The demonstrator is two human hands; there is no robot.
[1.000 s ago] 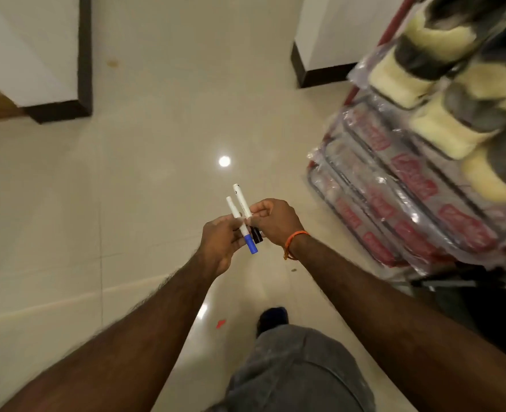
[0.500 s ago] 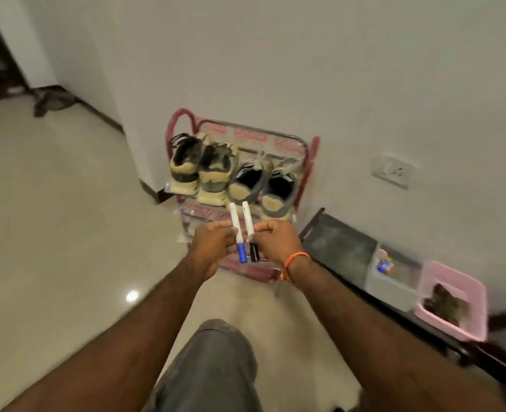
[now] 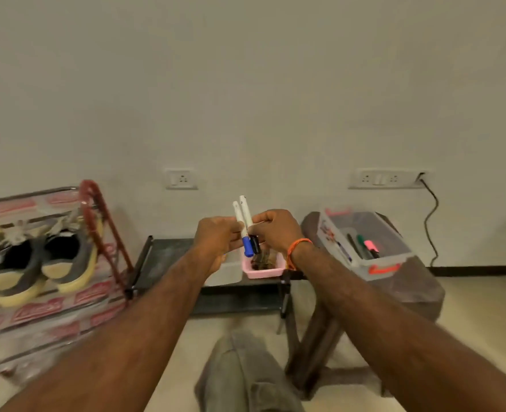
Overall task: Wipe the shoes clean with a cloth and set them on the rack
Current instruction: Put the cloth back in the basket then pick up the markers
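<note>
The view had swung right since half a second earlier: the red-framed, plastic-wrapped shoe rack [image 3: 103,233], then straight ahead, now sat at the left edge, and the low black metal bench [image 3: 168,260] with its small pink plastic tray [image 3: 263,272] lay directly beyond the hands. The grey-and-cream sneakers [image 3: 52,263] stood already on the rack's upper shelf, so that part of the job looked finished. The left hand [image 3: 216,236] pinched the white marker with the blue cap [image 3: 243,230], cap downward; the right hand [image 3: 275,230], with an orange thread at the wrist, pinched the white marker with the black cap [image 3: 250,227] the same way, the two pens side by side and touching. The clear plastic box with red clips [image 3: 364,248], holding more markers on a dark wooden stool [image 3: 418,286], stood to the right; I judged the pens were bound there, no cloth being visible
</note>
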